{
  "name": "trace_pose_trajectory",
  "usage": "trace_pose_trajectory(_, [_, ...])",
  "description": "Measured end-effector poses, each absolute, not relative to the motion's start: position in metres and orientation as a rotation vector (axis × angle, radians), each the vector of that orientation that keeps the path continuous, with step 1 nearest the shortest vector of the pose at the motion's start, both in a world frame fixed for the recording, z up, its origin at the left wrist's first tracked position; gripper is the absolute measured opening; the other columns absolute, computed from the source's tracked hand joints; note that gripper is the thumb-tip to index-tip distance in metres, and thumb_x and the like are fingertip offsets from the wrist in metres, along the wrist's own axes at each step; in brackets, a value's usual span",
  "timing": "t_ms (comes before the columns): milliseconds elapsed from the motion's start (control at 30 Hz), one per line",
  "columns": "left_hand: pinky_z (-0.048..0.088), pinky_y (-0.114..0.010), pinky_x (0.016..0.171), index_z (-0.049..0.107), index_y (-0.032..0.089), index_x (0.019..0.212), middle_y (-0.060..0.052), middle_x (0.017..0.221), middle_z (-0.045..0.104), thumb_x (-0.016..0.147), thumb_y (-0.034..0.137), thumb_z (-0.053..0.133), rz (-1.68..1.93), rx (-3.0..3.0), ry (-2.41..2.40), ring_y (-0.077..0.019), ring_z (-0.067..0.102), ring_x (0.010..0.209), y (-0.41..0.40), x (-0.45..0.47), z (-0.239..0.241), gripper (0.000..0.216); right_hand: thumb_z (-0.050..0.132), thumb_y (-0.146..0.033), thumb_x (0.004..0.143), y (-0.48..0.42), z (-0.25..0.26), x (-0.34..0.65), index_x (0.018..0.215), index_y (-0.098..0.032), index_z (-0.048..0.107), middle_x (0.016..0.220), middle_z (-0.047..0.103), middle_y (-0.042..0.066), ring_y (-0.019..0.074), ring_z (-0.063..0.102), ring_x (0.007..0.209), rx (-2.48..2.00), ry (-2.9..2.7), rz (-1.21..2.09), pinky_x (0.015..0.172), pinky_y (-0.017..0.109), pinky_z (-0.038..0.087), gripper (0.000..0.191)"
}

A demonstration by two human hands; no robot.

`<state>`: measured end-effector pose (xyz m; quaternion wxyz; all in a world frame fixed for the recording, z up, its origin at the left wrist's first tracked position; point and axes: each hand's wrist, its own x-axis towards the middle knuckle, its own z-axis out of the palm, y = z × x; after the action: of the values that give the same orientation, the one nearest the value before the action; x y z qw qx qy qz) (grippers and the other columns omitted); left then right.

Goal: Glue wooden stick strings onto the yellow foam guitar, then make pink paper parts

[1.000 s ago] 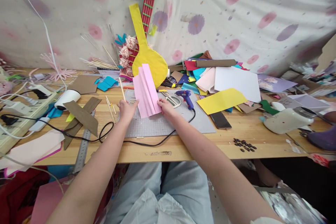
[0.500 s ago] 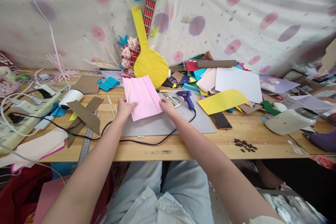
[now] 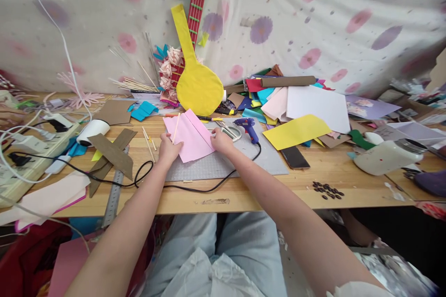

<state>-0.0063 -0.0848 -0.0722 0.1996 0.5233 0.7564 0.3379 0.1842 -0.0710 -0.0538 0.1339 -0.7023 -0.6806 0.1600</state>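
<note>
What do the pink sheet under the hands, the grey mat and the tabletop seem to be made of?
Pink sheet: likely thin matte paper, since it keeps sharp straight creases. Grey mat: looks like a rubbery or plastic cutting mat, matte with a faint printed grid. Table: light wood or wood-look board with visible grain; which one is unclear.

desk [image 3: 244,195]: wooden, cluttered
centre: grey mat [image 3: 244,158], pink paper [image 3: 191,137] on it
left: ruler [image 3: 113,195], brown card strips [image 3: 109,151], power strip [image 3: 21,162]
right: phone [image 3: 295,157], yellow sheet [image 3: 296,131], white jar [image 3: 386,157], dark beads [image 3: 325,190]
</note>
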Motion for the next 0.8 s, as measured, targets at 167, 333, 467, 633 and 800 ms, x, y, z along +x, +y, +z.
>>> trace_pose_trajectory(167, [0.043,-0.029,0.066,0.039,0.022,0.107,-0.002,0.079,0.059,0.066,0.031,0.058,1.021,1.546,2.064,-0.0184,0.059,0.072,-0.090,-0.007,-0.073,0.047,0.038,-0.021,0.080,-0.070,-0.051,0.201,0.107,-0.016,0.047,0.109,0.054,0.011,0.0203,0.050,0.100,-1.901,-1.989,0.097,0.081,0.030,0.038,0.029])
trace_pose_trajectory(333, [0.043,-0.027,0.060,0.045,0.023,0.102,0.001,0.069,0.059,0.068,0.032,0.052,1.072,1.478,1.938,-0.0140,0.056,0.053,-0.089,-0.011,-0.083,0.035,0.036,-0.011,0.079,-0.064,-0.046,0.225,0.108,-0.007,0.050,0.110,0.051,0.020,0.0261,0.045,0.105,-2.090,-2.105,-0.039,0.086,0.035,0.034,0.033])
trace_pose_trajectory(467, [0.044,-0.029,0.065,0.048,0.021,0.097,0.000,0.069,0.060,0.066,0.032,0.055,1.107,1.489,1.982,-0.0171,0.059,0.063,-0.087,-0.014,-0.086,0.033,0.036,-0.008,0.079,-0.057,-0.047,0.227,0.110,-0.002,0.051,0.112,0.051,0.024,0.0267,0.044,0.108,-2.196,-2.204,0.027,0.088,0.036,0.033,0.035])
trace_pose_trajectory(633, [0.044,-0.030,0.067,0.042,0.020,0.106,-0.001,0.071,0.061,0.064,0.029,0.056,1.149,1.447,2.002,-0.0183,0.060,0.069,-0.089,-0.014,-0.084,0.044,0.039,-0.008,0.077,-0.049,-0.041,0.218,0.103,-0.003,0.058,0.111,0.054,0.024,0.0300,0.047,0.107,-2.335,-2.207,0.122,0.083,0.039,0.037,0.033])
trace_pose_trajectory(800, [0.044,-0.029,0.066,0.037,0.017,0.109,-0.001,0.070,0.061,0.064,0.027,0.057,1.188,1.445,1.973,-0.0175,0.060,0.067,-0.091,-0.013,-0.083,0.050,0.049,-0.023,0.075,-0.053,-0.021,0.227,0.087,-0.008,0.064,0.087,0.064,0.017,0.0282,0.058,0.087,-2.281,-2.210,0.406,0.073,0.036,0.042,0.024])
